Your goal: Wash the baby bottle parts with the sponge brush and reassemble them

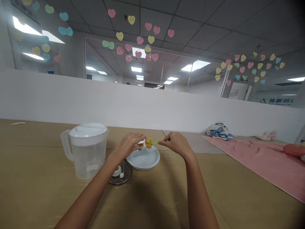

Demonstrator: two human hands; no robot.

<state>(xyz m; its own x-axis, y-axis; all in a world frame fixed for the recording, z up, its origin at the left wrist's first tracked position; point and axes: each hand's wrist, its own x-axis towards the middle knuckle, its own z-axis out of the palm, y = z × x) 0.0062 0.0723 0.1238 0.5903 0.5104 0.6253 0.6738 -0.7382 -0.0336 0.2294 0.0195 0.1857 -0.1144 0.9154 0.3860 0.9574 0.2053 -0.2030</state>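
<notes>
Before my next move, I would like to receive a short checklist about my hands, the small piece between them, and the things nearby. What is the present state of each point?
1. Left hand holds the yellow-and-white piece: ok.
2. Right hand pinches the thin green stick: ok.
3. Stick firmly inserted in the piece: cannot tell; its end meets the yellow part.
4. White dish directly under the piece: cannot tell from this single view.
5. Pitcher upright, with its lid on: ok.
6. A hand free: not ok; both are occupied.

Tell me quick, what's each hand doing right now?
Left hand: closed, holding a small white-and-yellow item.
Right hand: closed, pinching a thin green stick.
</notes>
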